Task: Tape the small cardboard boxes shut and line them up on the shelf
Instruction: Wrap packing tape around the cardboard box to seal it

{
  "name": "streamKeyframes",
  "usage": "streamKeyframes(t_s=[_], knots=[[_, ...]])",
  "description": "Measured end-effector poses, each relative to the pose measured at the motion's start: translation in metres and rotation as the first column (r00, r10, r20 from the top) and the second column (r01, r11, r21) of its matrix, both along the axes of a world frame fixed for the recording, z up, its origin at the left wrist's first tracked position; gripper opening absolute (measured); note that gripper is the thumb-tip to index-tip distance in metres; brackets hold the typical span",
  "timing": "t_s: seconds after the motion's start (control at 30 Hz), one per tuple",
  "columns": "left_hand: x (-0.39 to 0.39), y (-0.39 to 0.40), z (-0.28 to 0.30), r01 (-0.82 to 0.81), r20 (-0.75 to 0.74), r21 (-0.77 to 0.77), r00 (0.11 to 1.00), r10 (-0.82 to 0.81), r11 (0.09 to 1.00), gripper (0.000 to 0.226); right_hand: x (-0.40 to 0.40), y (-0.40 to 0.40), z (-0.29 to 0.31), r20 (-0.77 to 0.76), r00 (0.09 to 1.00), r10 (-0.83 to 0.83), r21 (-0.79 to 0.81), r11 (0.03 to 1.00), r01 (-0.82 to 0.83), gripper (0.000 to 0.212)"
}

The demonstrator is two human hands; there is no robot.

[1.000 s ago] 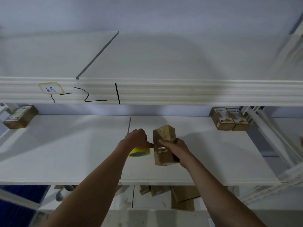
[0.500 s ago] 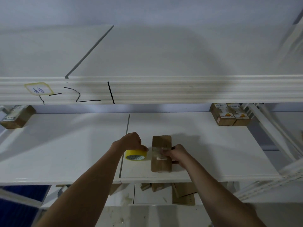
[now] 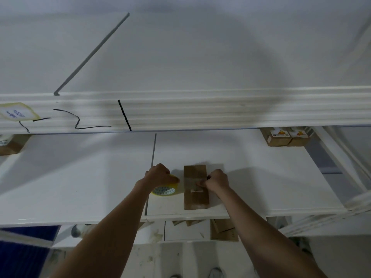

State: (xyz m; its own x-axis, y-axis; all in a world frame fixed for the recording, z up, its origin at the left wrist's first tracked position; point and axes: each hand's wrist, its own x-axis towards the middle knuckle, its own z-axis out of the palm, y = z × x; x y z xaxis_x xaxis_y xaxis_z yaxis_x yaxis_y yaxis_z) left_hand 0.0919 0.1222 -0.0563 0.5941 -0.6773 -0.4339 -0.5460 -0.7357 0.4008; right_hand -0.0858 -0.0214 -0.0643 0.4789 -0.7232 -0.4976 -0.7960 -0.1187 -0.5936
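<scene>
A small brown cardboard box (image 3: 195, 199) lies flat on the white shelf (image 3: 80, 187), near its front edge. A strip of clear tape runs across the box's top. My right hand (image 3: 215, 180) rests on the box's right side, its curled fingers pressing the tape onto the top. My left hand (image 3: 160, 174) grips a yellow tape roll (image 3: 165, 190) that sits on the shelf just left of the box. Two taped boxes (image 3: 287, 137) stand side by side at the shelf's back right.
Another cardboard box (image 3: 10, 144) sits at the shelf's far left. The upper shelf's edge (image 3: 180, 111), with black marks and a label, hangs above. Flat cardboard pieces (image 3: 222, 229) lie on the level below. A white frame post (image 3: 341, 157) slants at the right.
The box, held upright above the shelf a second ago, now lies flat on it. The tape roll came down onto the shelf with my left hand. The view tilted downward.
</scene>
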Motion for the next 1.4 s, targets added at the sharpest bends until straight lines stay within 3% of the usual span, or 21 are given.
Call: streamKeyframes(t_s=[0.1,0.2,0.3,0.43,0.9,1.07,1.2,1.3,1.4], knots=[[-0.001,-0.001,-0.001,-0.035,-0.039,-0.015,0.999,0.034,0.999,0.033,-0.002,-0.002,-0.001,0.019,1.000,-0.022,-0.009,1.000,0.022,0.036],[-0.002,-0.001,-0.002,-0.055,-0.064,-0.023,0.997,0.053,0.998,0.032,-0.016,-0.011,-0.002,0.061,0.984,-0.166,-0.183,0.967,0.175,0.037],[0.000,0.000,-0.003,-0.079,-0.089,-0.027,0.993,0.076,0.997,0.033,-0.033,-0.016,-0.007,-0.022,0.959,-0.283,-0.280,0.923,0.266,0.031],[0.000,0.001,-0.004,-0.095,-0.104,-0.038,0.990,0.090,0.995,0.038,-0.039,-0.014,-0.014,-0.115,0.960,-0.257,-0.255,0.941,0.222,0.034],[-0.001,0.002,-0.007,-0.080,-0.058,-0.053,0.995,0.077,0.995,0.045,-0.029,-0.012,-0.023,-0.057,0.954,-0.296,-0.176,0.943,0.282,0.030],[-0.002,0.002,-0.008,-0.080,-0.057,-0.081,0.996,0.075,0.994,0.046,-0.024,-0.005,-0.010,0.221,0.905,-0.365,-0.165,0.900,0.403,0.025],[-0.003,0.001,-0.008,-0.072,-0.043,-0.085,0.997,0.069,0.994,0.045,-0.004,0.039,0.019,0.559,0.805,-0.199,-0.276,0.870,0.408,0.015],[-0.004,0.000,-0.009,-0.069,-0.034,-0.070,0.997,0.067,0.995,0.043,0.017,0.076,0.019,0.605,0.794,-0.053,-0.338,0.886,0.317,0.008],[-0.003,0.001,-0.008,-0.074,-0.052,-0.065,0.996,0.071,0.995,0.043,0.026,0.095,0.006,0.592,0.803,-0.070,-0.343,0.879,0.330,0.012]])
